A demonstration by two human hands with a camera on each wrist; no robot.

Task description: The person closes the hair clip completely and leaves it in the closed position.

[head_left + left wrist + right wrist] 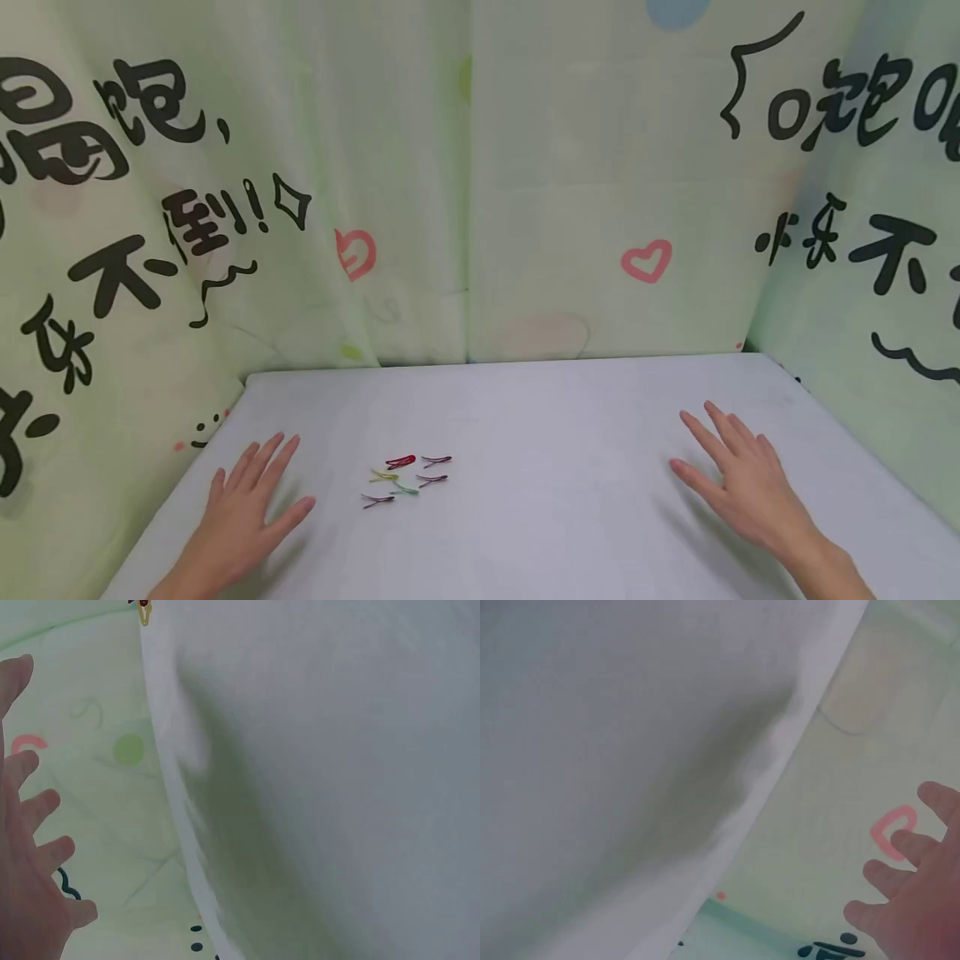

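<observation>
Both hands are out over the table, palms down, fingers straight and spread, holding nothing. The left hand (243, 512) sits low at the left side of the white table (570, 417), thumb angled inward toward a little scatter of clips. The right hand (738, 479) is far over on the right side, well apart from that scatter, fingers fanned toward the back edge. Whether either palm actually presses the surface, the head view does not settle; soft shadows lie close under both.

Around the table rises a pale green curtain (465, 192), printed with bold black characters and pink hearts, closing off the back and both sides. In the left wrist view the left hand's fingers (37, 810) show spread against that green cloth, and the right wrist view gives the same for the right hand's fingers (907, 847).

Now the small things: the hair clips (405, 481) lie loose on the table, just right of the left thumb, not touched. A red clip (401, 461) lies at the back, dark purple ones beside it, and a yellow clip (384, 476) and a green clip (405, 490) lie crossed near the middle.
</observation>
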